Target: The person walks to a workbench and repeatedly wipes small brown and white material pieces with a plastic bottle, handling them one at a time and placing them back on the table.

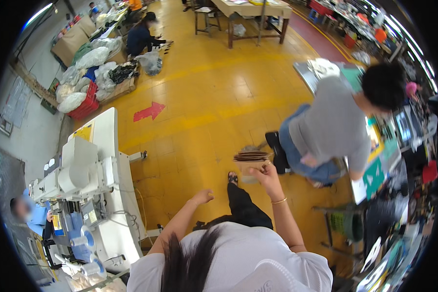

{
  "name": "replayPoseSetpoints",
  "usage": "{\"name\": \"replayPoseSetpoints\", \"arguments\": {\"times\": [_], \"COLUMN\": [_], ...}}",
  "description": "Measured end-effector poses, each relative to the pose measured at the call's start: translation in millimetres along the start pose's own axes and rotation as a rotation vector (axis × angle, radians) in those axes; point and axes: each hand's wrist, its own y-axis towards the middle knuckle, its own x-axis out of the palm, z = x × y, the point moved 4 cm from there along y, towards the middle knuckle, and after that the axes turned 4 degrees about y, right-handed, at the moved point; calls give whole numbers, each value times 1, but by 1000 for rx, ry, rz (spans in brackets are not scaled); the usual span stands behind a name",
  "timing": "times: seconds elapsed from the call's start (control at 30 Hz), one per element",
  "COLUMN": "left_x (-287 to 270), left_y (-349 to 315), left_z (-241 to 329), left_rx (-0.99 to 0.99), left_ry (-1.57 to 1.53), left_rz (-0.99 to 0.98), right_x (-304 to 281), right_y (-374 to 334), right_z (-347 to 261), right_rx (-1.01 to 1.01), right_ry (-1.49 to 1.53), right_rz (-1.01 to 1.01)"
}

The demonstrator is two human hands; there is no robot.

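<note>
My right hand [264, 173] is closed on the edge of a bundle of flat brown pieces [248, 167], thumb on the near face. The upper edges of the bundle are layered and slightly fanned, in dark and light brown. Whether they are card, paper or leather I cannot make out. My left hand [203, 196] hangs in front of my body with its fingers curled in, and nothing shows in it. Below the two hands, a foot in a dark sandal [233, 178] is on the yellow floor.
A white sewing machine [78, 165] on a pale table stands close on my left, a person in blue behind it. To the right, a person in a grey shirt [326, 121] bends over a worktable. Ahead are a red floor arrow [150, 112], a red crate [86, 103] and a wooden table [253, 9].
</note>
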Motion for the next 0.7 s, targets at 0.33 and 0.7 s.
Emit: {"name": "replayPoseSetpoints", "arguments": {"times": [0.33, 0.7], "left_x": [-242, -447], "left_y": [117, 205], "left_z": [-101, -217], "left_rx": [-408, -836], "left_ry": [-697, -413], "left_rz": [363, -209], "right_x": [42, 34], "right_y": [429, 795], "right_z": [-105, -139], "right_rx": [-21, 189], "right_ry": [-121, -315], "right_rz": [-37, 108]}}
